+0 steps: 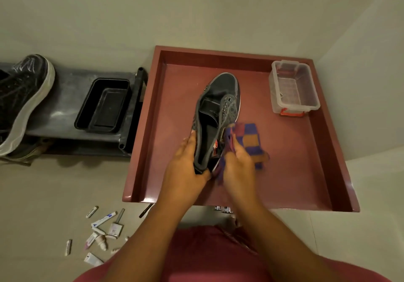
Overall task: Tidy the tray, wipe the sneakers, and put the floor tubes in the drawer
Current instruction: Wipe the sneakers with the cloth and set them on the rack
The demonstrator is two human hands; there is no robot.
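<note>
A dark grey sneaker [220, 104] hangs over the open maroon drawer [290, 172], toe pointing away from me. My left hand [185, 165] grips its heel, thumb under the back edge. My right hand [238, 165] holds a purple and orange checked cloth [251, 137] against the shoe's right side near the heel. A second black sneaker [24, 98] with a white sole lies on the dark shelf at the far left. Several small tubes [102, 231] are scattered on the floor at the lower left.
A clear plastic box [294, 87] with a red latch sits in the drawer's far right corner. A black tray [105, 106] stands on the dark low shelf [65, 98] left of the drawer. A wall rises close on the right. My knees fill the bottom.
</note>
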